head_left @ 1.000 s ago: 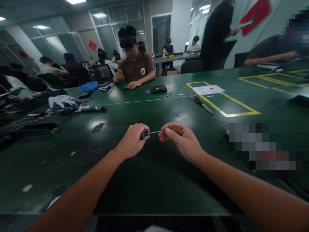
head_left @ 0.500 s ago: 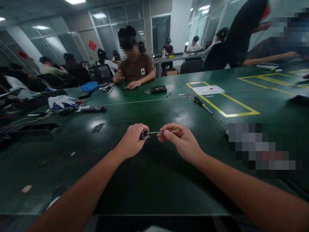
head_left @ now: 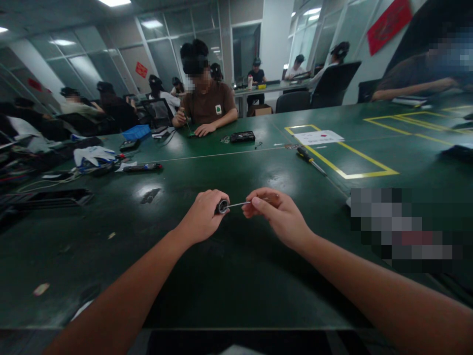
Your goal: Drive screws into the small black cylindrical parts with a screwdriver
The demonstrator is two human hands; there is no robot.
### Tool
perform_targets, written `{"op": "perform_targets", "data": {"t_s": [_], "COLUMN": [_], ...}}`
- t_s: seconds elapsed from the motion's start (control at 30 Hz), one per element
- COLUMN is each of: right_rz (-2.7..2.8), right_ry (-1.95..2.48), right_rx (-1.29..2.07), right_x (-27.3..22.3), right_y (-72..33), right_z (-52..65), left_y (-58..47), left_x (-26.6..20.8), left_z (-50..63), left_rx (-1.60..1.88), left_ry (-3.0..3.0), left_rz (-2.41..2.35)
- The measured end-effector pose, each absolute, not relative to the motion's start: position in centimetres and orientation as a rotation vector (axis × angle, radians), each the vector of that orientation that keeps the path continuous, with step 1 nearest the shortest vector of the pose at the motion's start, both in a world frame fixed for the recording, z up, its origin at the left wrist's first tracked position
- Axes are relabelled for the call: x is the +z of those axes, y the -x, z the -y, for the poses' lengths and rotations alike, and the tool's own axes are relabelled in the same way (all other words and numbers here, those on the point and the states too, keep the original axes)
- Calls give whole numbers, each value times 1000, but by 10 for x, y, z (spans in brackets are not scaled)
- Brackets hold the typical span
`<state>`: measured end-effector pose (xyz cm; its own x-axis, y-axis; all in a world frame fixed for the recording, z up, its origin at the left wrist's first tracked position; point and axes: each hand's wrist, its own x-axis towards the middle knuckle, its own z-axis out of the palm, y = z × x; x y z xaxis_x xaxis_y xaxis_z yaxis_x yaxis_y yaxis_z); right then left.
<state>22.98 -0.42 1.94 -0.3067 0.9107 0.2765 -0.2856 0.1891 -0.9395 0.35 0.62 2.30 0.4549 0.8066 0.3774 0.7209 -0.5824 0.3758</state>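
My left hand (head_left: 199, 216) is closed round a dark cylinder (head_left: 220, 207) with a round, silvery open end that faces right and toward me. Most of its body is hidden behind the fingers. My right hand (head_left: 281, 217) pinches a thin screwdriver (head_left: 240, 204), its handle mostly covered by the palm and fingers. The metal shaft points left, and its tip is at the cylinder's open end; how deep it reaches I cannot tell. Both hands are held above the green table (head_left: 236, 286).
A yellow-black screwdriver (head_left: 311, 159) lies beyond my right hand, near a paper sheet (head_left: 320, 136) and yellow tape. White gloves (head_left: 94, 155), a dark pen-like tool (head_left: 143, 167) and a blue tray (head_left: 136, 132) sit left. Across the table a person (head_left: 209, 101) works beside a black box (head_left: 243, 137).
The screwdriver's shaft has tilted slightly, and the cylinder's open end has turned a little. A standing person at the back right has moved away, uncovering a chair and a red poster.
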Motion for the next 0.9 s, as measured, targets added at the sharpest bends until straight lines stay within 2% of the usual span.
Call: {"op": "perform_targets", "data": {"t_s": [0.2, 0.37, 0.5, 0.6, 0.77, 0.83, 0.9], "right_rz": [1455, 1860, 2087, 2064, 1610, 1663, 1836], "right_ry": [692, 839, 691, 720, 839, 847, 866], "right_rx": [1241, 750, 485, 550, 1046, 1024, 823], "right_x": [22, 29, 33, 31, 24, 22, 22], "right_y": [-231, -230, -228, -227, -226, -227, -227], "right_z": [9, 21, 26, 25, 14, 13, 15], "left_y": [-3, -3, -2, -1, -3, -3, -3], "left_x": [22, 21, 21, 22, 23, 23, 21], "left_z": [-7, -8, -8, -7, -6, -6, -8], "left_rx": [808, 803, 799, 804, 772, 753, 750], "left_ry": [-2522, -2508, -2500, -2497, -2515, -2506, -2482], "left_rz": [-1368, -1380, -1385, -1391, -1390, -1402, -1418]}}
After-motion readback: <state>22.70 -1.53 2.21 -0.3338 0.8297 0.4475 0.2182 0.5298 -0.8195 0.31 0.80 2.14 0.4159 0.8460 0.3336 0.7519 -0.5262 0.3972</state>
